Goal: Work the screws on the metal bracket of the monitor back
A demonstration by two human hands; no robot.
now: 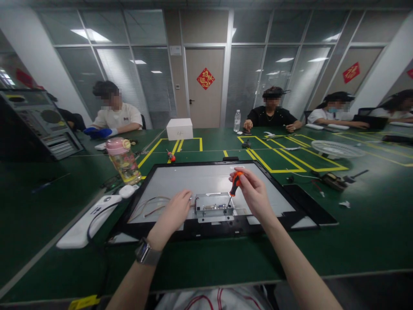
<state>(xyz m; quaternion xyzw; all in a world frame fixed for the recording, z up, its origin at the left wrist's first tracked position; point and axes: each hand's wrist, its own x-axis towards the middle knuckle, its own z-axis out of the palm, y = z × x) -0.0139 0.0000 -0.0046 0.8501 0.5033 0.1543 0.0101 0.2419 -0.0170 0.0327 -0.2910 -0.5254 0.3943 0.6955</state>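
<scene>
A flat monitor panel (277, 193) with a black frame lies face down on the green table in front of me. A small metal box (214, 206) sits on its grey back near the lower edge, with thin wires (150, 206) running off to the left. My right hand (253, 191) is closed around a screwdriver (235, 183) with an orange and black handle, tip pointing down at the box's right corner. My left hand (176, 213) rests on the panel just left of the box, fingers curled against its edge. A watch is on my left wrist.
A pink-lidded drink bottle (124, 160) stands at the left, beside a white keyboard-like object (85, 221) and a computer case (38, 122). A white box (179, 128), a water bottle (237, 120), a fan grille (335, 149) and several seated people are farther back.
</scene>
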